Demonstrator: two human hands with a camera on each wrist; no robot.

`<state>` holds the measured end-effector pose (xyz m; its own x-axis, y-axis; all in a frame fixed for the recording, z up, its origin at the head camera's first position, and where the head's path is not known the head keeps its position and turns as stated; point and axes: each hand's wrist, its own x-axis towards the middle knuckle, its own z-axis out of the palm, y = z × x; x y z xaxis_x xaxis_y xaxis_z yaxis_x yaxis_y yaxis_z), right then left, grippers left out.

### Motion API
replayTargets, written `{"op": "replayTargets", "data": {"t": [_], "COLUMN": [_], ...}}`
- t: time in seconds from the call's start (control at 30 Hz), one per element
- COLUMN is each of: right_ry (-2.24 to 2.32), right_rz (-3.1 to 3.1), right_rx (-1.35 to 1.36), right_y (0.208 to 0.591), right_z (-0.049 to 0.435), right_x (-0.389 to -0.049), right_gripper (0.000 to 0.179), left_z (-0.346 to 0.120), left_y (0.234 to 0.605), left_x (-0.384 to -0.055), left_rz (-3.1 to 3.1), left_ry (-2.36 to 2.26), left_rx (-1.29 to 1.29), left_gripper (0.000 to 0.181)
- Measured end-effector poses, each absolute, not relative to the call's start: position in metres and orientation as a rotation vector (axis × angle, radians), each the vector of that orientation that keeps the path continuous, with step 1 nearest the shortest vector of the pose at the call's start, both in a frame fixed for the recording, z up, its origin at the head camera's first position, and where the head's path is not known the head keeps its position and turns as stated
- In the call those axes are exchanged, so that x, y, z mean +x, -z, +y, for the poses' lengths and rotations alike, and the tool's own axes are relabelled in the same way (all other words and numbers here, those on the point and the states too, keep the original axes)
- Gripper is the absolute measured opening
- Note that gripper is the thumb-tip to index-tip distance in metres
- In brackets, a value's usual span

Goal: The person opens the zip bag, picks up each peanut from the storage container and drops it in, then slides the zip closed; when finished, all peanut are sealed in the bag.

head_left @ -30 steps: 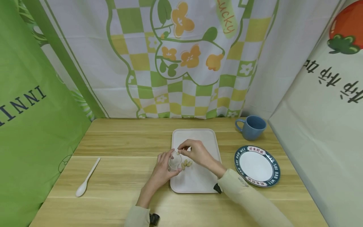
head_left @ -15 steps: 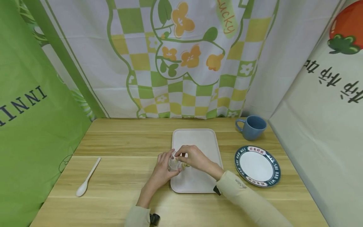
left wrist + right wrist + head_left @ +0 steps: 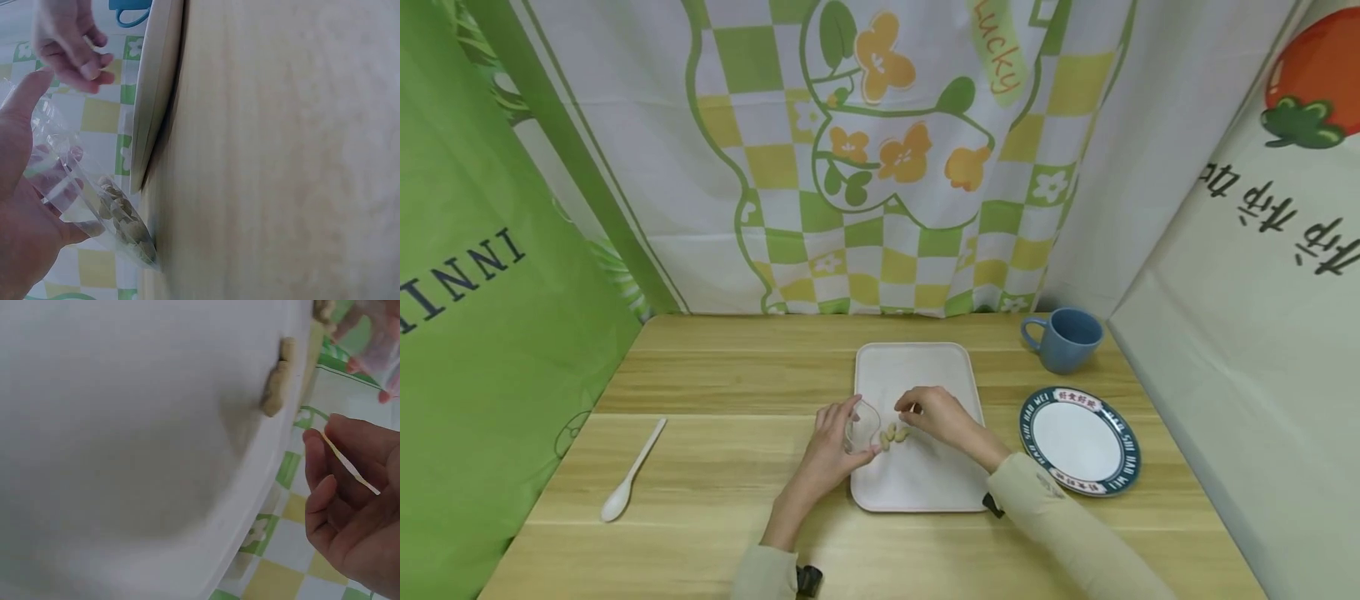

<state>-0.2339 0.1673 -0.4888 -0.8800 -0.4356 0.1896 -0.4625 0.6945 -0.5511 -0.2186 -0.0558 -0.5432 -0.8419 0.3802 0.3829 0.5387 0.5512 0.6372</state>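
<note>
My left hand [image 3: 829, 446] holds a clear see-through cup [image 3: 87, 194] at the left edge of a white tray [image 3: 917, 487]. Through its wall, several peanuts [image 3: 125, 222] show at the bottom. A few more unshelled peanuts [image 3: 892, 434] lie in a small group on the tray, just right of the cup. My right hand [image 3: 936, 414] hovers over the tray above and right of that group. Its fingers [image 3: 320, 503] are loosely bent, with thumb and forefinger tips close together and nothing visible between them.
A blue mug [image 3: 1070, 342] stands at the back right of the wooden table [image 3: 722, 475]. In front of it lies a plate [image 3: 1078, 437] with a dark patterned rim. A white spoon [image 3: 628, 477] lies on the left. Patterned curtains [image 3: 880, 250] close off the back and sides.
My right hand dipped fingertips to the cup's mouth with a peanut, then drew back to the right over the tray without it. My left hand and the cup stay in place.
</note>
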Motion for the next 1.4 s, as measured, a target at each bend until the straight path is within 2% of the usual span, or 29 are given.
{"op": "replayTargets", "data": {"t": [0.3,0.8,1.4], "right_ry": [-0.906,-0.788,-0.785], "right_rz": [-3.016,-3.0,-2.835], "right_rx": [0.702,0.733,0.78], "right_y": [0.511,0.521,0.494], "right_z": [0.172,0.171,0.181], "right_x": [-0.236,-0.238,-0.237], "right_gripper": [0.015,0.011,0.009], "left_z": [-0.055,-0.055,-0.056], "left_y": [0.542,0.542,0.541], "left_x": [-0.218,-0.218,-0.216], "left_rz": [-2.581,-2.591,-2.604], "left_ry": [1.156,1.16,1.166], "left_rx": [-0.771,-0.768,-0.768], "left_gripper": [0.083,0.083,0.082]}}
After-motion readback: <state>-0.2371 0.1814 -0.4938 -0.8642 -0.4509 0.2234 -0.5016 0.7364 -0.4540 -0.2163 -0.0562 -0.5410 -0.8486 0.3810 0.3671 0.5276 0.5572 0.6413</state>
